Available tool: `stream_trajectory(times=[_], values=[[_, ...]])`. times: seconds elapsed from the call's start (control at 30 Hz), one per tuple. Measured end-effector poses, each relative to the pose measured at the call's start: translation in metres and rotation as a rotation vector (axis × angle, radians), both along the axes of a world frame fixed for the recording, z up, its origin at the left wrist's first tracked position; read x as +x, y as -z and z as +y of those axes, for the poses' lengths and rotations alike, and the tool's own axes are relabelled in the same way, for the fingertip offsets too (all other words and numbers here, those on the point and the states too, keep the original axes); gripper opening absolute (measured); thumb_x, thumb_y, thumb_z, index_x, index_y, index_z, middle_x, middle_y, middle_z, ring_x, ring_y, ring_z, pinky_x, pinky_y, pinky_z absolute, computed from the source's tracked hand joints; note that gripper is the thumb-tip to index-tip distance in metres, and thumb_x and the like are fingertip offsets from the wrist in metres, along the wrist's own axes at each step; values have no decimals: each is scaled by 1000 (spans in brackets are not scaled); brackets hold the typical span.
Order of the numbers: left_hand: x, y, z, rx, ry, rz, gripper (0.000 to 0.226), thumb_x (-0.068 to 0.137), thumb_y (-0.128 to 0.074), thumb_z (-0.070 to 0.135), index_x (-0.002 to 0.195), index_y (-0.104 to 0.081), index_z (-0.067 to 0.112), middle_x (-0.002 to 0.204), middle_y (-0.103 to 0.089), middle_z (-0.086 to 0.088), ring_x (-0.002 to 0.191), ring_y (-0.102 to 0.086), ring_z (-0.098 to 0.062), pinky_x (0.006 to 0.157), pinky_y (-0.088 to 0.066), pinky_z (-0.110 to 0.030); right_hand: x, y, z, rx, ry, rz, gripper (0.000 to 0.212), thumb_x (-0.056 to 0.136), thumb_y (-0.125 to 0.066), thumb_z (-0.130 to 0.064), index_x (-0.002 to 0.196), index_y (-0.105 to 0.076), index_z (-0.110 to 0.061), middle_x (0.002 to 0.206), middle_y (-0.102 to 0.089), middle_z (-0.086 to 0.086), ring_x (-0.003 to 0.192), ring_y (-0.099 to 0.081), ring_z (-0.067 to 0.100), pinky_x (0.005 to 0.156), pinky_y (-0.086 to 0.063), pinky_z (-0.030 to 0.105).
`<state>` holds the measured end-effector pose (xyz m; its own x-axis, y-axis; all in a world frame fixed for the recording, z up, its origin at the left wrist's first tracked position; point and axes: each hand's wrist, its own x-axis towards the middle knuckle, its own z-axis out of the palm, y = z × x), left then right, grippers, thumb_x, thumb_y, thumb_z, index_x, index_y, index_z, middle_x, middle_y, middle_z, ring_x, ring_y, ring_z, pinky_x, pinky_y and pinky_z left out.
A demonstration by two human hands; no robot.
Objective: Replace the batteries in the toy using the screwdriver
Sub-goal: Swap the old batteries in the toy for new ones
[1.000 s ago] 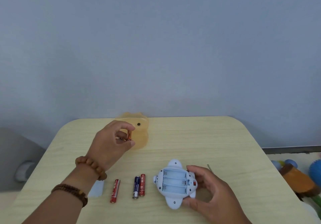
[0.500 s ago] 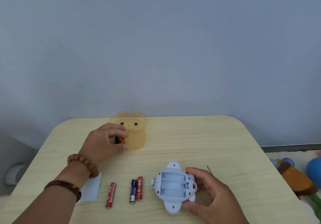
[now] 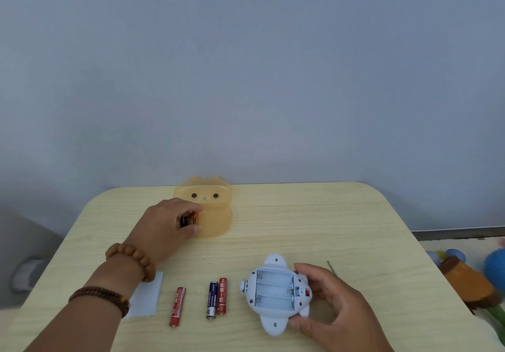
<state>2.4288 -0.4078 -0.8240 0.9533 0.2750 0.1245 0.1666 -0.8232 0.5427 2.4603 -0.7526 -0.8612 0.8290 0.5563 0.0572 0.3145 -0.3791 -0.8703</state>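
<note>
A light blue toy (image 3: 274,294) lies belly up near the table's front, its three-slot battery bay open with no batteries in it. My right hand (image 3: 332,304) grips its right side. My left hand (image 3: 169,227) holds black-and-orange batteries (image 3: 188,219) at the front of the orange bear-faced box (image 3: 211,215). Three batteries lie loose left of the toy: a red one (image 3: 177,306), a dark blue one (image 3: 211,299) and another red one (image 3: 222,295). The thin screwdriver tip (image 3: 331,265) shows just behind my right hand.
The pale blue battery cover (image 3: 146,297) lies flat under my left wrist. The wooden table (image 3: 314,223) has rounded far corners against a grey wall. Soft toys (image 3: 470,280) sit on the floor to the right.
My left hand has moved slightly left and down from above the bear-faced box to its front, with the batteries still in its fingers. My right hand still holds the toy.
</note>
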Motion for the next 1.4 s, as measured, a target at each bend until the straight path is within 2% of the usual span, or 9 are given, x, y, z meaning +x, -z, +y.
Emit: stream_trajectory(times=[0.2, 0.5, 0.67, 0.8, 0.87, 0.93, 1.13, 1.27, 1.4], values=[[2, 4, 2, 33, -77, -8, 31, 72, -80, 41, 98, -65, 34, 96, -62, 19, 96, -53, -6, 73, -32, -10, 0, 0, 0, -6, -1, -4, 80, 58, -97, -24, 118, -59, -60, 111, -75, -20, 103, -71, 4, 92, -52, 15], [1, 12, 6, 130, -19, -40, 26, 70, -82, 39, 92, -72, 28, 111, -56, 16, 107, -47, -12, 88, -32, -22, 1, 2, -1, 4, 9, -1, 75, 56, -95, -37, 120, -61, -55, 113, -74, -15, 105, -71, 8, 95, -53, 24], [-21, -15, 6, 148, -82, -119, 18, 77, -75, 43, 87, -64, 33, 92, -61, 15, 89, -54, -8, 82, -44, -29, 0, 2, -1, 9, 10, -8, 73, 58, -96, -33, 118, -62, -54, 113, -75, -14, 104, -71, 10, 94, -53, 24], [-57, -32, 3, 184, -14, 26, 34, 69, -76, 54, 94, -61, 38, 89, -58, 20, 86, -56, 1, 78, -50, -28, 0, 4, -3, 6, 8, 0, 74, 60, -97, -26, 119, -61, -53, 113, -74, -15, 106, -70, 9, 95, -52, 25], [-72, -37, -11, 194, 149, 151, 53, 62, -67, 67, 107, -58, 42, 101, -55, 26, 97, -50, 6, 85, -42, -17, -1, 4, -2, 8, 12, 1, 74, 61, -97, -24, 119, -62, -52, 114, -74, -14, 105, -70, 10, 95, -53, 27], [-79, -35, -29, 266, 261, 264, 65, 62, -63, 69, 120, -50, 44, 115, -47, 27, 108, -43, 4, 94, -37, -18, -1, 4, -2, 14, 15, -4, 74, 62, -96, -22, 119, -61, -52, 114, -74, -14, 105, -71, 11, 95, -54, 28], [-80, -27, -46, 550, 310, 391, 60, 72, -67, 62, 123, -44, 41, 118, -42, 20, 105, -40, -4, 92, -34, -21, -1, 2, -4, 10, 25, 6, 74, 63, -96, -20, 118, -61, -54, 114, -73, -19, 107, -69, 7, 96, -53, 24], [-81, -28, -49, 476, 319, 374, 52, 76, -66, 60, 121, -47, 43, 117, -45, 23, 106, -43, 0, 93, -36, -19, -2, 3, -3, 11, 43, 17, 72, 62, -96, -21, 121, -64, -43, 113, -73, -18, 107, -70, 8, 98, -55, 32], [-79, -40, -58, 180, 276, 162, 30, 79, -66, 55, 105, -54, 50, 103, -56, 25, 95, -56, 5, 80, -45, -14, -2, 2, -3, 6, 43, 7, 71, 62, -96, -24, 122, -63, -43, 113, -73, -20, 106, -70, 7, 97, -55, 30]])
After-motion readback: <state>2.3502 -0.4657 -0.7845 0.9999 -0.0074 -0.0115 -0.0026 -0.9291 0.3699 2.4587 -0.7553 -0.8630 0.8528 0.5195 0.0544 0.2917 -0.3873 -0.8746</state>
